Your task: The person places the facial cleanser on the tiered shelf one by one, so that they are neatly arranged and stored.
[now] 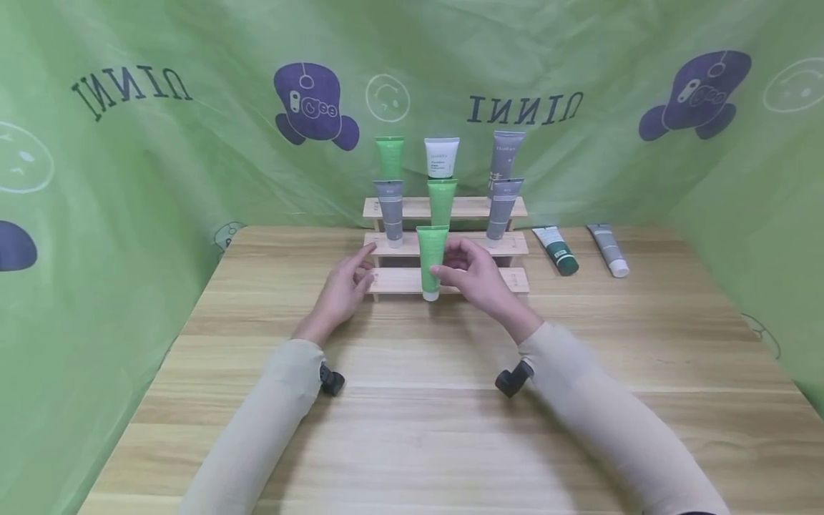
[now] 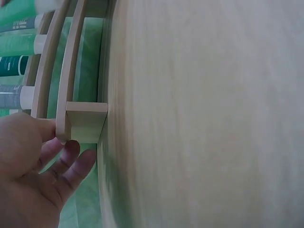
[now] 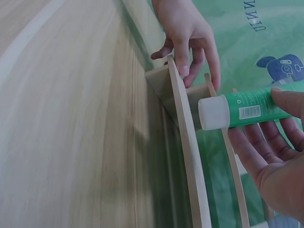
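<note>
My right hand pinches a green squeeze tube with its white cap pointing down. In the right wrist view the tube's cap is beside the front step of a small three-step wooden rack; I cannot tell whether the two touch. My left hand is at the rack's left end, its thumb touching the front step and its other fingers loosely bent. On the middle step stand a grey tube, a green tube and another grey tube.
The back step holds a green tube, a white tube and a larger grey-purple tube. Right of the rack, a white-and-green tube and a grey tube lie on the wooden table. A green printed cloth hangs behind.
</note>
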